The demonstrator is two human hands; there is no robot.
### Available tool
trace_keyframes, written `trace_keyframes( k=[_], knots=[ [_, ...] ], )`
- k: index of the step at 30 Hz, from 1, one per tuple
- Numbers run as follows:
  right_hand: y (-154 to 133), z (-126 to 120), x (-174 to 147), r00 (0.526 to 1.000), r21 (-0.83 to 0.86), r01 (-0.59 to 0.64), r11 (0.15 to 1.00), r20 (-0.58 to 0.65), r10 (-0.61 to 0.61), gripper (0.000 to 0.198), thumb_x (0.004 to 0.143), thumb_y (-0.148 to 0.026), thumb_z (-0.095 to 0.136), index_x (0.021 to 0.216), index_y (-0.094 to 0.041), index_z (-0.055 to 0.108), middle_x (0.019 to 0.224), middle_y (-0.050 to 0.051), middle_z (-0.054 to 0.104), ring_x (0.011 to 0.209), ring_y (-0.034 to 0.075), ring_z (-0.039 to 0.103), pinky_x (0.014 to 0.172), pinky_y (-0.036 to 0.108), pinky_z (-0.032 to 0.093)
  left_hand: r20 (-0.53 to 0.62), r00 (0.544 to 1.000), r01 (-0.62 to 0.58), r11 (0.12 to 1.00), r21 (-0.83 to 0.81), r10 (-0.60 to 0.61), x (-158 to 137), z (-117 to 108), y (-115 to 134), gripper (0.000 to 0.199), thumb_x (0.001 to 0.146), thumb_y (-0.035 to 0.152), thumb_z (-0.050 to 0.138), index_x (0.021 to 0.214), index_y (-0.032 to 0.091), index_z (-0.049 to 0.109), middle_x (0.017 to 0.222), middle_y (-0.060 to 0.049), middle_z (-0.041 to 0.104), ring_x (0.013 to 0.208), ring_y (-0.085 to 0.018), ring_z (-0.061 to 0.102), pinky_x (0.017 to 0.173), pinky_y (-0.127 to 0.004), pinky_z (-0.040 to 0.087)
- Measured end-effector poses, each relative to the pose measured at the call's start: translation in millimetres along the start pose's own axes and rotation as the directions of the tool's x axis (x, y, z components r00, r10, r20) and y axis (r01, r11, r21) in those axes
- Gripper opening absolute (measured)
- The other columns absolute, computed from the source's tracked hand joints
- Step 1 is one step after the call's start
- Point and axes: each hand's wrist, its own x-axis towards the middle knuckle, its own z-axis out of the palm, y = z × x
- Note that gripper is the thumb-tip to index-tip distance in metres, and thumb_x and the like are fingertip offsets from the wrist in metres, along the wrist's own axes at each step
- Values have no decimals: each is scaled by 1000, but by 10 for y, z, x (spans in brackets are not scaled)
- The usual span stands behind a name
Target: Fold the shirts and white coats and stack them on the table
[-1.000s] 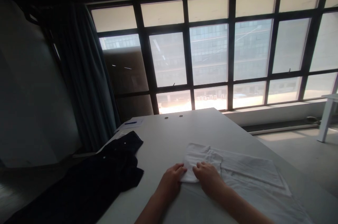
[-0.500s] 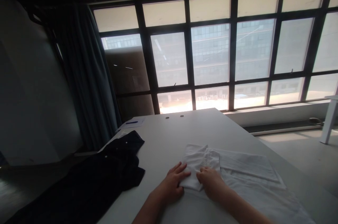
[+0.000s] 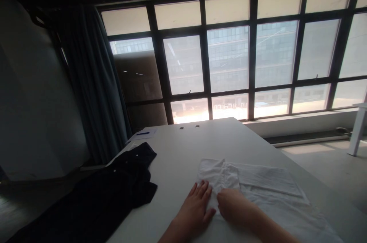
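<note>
A white garment that looks like a shirt (image 3: pixel 266 179) lies partly folded on the near right of the white table. My left hand (image 3: pixel 195 205) rests flat on its left part, palm down with the fingers stretched out. Just to the right, my right hand (image 3: pixel 233 205) is closed against the cloth, its fingers curled under and apparently gripping a bit of the fabric. The fingertips themselves are hidden. Above the hands the folded upper part shows a creased strip running through it.
A dark garment with light buttons (image 3: pixel 129 174) covers the table's left edge and hangs over it. Papers with a blue pen (image 3: pixel 142 133) lie at the far left corner. Two round holes pierce the far end of the table (image 3: pixel 206 140). A blue curtain (image 3: pixel 91 82) and windows stand behind.
Both hands have come nearer to me along the white shirt, and my left hand has also shifted right. The folded upper part lies slightly lower and flatter.
</note>
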Motion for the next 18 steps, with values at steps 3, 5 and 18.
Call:
trace_keyframes(
  k=[3, 5, 18],
  knots=[
    [-16, 116, 141, 992, -20, -29, 999, -125, 26, 38, 84, -19, 51, 115, -15, 73, 117, 19, 72, 113, 34, 64, 99, 47, 47, 68, 998, 10, 1000, -28, -8, 1, -7, 18, 70, 101, 57, 40, 161, 29, 17, 168, -4, 15, 155, -27, 11, 127, -48, 7],
    [16, 250, 214, 974, 18, -54, 998, -218, 56, 48, 89, -22, 49, 135, -17, 61, 141, 17, 59, 134, 34, 49, 113, 51, 34, 81, 997, 19, 999, -42, -15, 3, -10, 7, 73, 99, 57, 43, 161, 30, 16, 168, -3, 14, 155, -26, 10, 127, -48, 6],
    [27, 370, 101, 997, 241, 71, 968, -22, -68, 72, 87, -44, 58, 153, -23, 39, 163, 13, 30, 151, 34, 22, 122, 54, 14, -15, 995, 99, 995, 35, -98, 14, -307, -16, 28, 90, 50, 55, 99, 28, 70, 91, -1, 75, 82, -21, 67, 78, -30, 49]
  ],
)
